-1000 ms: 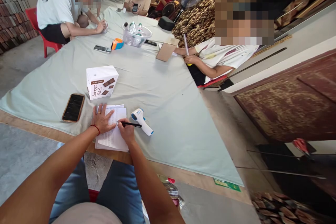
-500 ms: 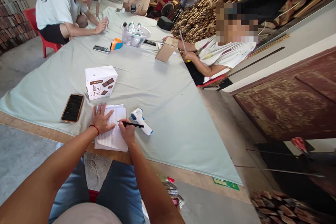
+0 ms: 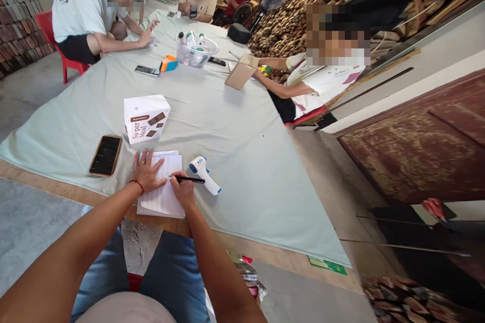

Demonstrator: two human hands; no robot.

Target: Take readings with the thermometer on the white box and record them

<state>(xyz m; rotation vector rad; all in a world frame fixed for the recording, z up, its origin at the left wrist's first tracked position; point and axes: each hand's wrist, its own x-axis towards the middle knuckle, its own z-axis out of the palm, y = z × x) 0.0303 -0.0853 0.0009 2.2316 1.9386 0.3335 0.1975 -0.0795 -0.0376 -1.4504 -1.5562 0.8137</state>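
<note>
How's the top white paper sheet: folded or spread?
Spread: the top white paper sheet lies flat, rows of marks showing, left hand splayed on it, right hand holding a slim black pen.

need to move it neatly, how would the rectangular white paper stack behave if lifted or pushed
The rectangular white paper stack may shear apart, as its edges sit offset. Its sheets look thin, so they would probably flop if lifted. The bare left hand, spread on top, likely resists sliding.

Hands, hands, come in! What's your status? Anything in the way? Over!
Left hand spread flat on paper. Right hand gripping pen over paper. Thermometer close on the right, off the paper.
</note>
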